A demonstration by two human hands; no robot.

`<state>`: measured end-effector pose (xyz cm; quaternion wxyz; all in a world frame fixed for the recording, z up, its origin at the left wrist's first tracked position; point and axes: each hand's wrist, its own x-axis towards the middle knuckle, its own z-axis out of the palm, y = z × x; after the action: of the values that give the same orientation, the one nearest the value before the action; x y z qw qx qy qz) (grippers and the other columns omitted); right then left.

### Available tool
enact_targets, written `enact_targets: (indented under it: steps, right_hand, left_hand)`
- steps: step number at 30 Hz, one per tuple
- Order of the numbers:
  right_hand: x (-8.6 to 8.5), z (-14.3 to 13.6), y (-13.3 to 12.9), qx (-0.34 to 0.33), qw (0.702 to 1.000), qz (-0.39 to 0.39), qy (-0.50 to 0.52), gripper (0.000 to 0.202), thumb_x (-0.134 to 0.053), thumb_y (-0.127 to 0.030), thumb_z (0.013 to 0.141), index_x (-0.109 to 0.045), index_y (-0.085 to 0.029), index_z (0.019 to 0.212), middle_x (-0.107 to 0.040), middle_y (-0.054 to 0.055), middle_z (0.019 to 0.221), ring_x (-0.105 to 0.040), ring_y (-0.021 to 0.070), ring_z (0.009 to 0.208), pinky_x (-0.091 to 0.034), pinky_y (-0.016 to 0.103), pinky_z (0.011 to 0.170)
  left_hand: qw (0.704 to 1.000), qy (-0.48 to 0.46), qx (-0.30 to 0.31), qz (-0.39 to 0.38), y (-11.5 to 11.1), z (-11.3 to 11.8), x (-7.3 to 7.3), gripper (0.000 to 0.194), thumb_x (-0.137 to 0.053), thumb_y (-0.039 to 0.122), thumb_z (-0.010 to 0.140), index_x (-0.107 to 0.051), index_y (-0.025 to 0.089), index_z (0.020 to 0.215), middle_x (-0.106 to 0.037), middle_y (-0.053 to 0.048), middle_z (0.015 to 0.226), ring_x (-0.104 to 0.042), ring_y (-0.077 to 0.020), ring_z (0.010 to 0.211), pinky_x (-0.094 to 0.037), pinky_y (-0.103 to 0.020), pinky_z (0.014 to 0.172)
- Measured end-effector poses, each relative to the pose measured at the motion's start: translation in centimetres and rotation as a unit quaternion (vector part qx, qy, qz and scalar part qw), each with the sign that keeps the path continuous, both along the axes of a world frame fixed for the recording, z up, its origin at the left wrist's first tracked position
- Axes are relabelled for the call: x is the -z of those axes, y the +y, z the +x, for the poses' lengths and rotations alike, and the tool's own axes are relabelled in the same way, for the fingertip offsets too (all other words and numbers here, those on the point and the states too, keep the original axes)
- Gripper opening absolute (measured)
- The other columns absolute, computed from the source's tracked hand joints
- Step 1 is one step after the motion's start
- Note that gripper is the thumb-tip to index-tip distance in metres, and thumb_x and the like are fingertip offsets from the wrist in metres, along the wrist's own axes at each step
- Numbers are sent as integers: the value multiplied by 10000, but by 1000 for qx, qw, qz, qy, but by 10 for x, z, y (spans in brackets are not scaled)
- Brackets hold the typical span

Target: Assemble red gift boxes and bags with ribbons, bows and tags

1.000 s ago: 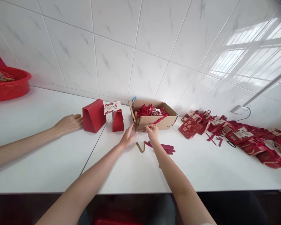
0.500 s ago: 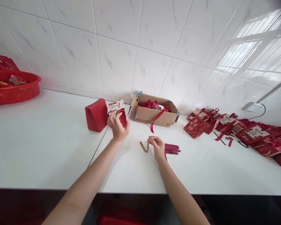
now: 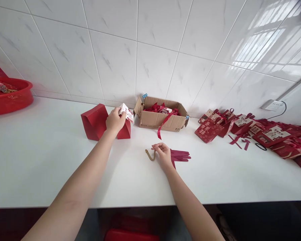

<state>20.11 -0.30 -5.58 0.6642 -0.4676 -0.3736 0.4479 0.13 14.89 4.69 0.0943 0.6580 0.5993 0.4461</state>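
Note:
My left hand [image 3: 115,119] is closed on a white printed card [image 3: 126,112], tilted above a small red box [image 3: 125,130]. A larger plain red box [image 3: 94,122] stands just left of it. My right hand [image 3: 163,154] pinches one end of a thin gold strap [image 3: 149,155], which bends in a U against the white table. Beside and partly under that hand lie several dark red ribbon strips [image 3: 181,155].
Behind the hands is a cardboard box [image 3: 163,121] of red ribbons, one hanging over its front. Finished-looking red gift boxes [image 3: 273,137] crowd the right, near a power strip [image 3: 273,105]. A red basin [image 3: 12,98] is at the far left, against the tiled wall.
My left hand has closed from loosely spread fingers onto the white card, which is now lifted and tilted. My right hand keeps its pinch on the gold strap. The view has shifted slightly.

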Motion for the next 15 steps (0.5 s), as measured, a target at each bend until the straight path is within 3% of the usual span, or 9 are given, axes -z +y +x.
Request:
enact_targets:
  steps: [8, 12, 15]
  right_hand:
    - [5, 4, 6, 5, 1000, 13, 6, 213, -697, -382, 728, -568, -212, 722, -688, 25, 783, -656, 173, 720, -502, 347, 773]
    - [5, 4, 7, 3, 1000, 13, 7, 189, -692, -351, 729, -567, -209, 720, -676, 13, 763, -636, 151, 689, -493, 323, 751]
    - [5, 5, 7, 5, 1000, 14, 11, 167, -682, -326, 730, -562, -209, 724, -664, 1, 739, -620, 138, 662, -490, 314, 736]
  left_hand:
    - [999, -8, -28, 29, -7, 13, 1, 306, -600, 413, 770, -635, 181, 965, -650, -152, 1090, -609, -339, 971, -486, -426, 817]
    - [1000, -3, -26, 11, -10, 18, 3, 326, -591, 366, 786, -606, 171, 1047, -653, -161, 1078, -611, -358, 990, -484, -451, 836]
    - [999, -25, -12, 39, -11, 21, 7, 366, -582, 300, 796, -558, 164, 1135, -672, -145, 1052, -625, -340, 983, -484, -436, 852]
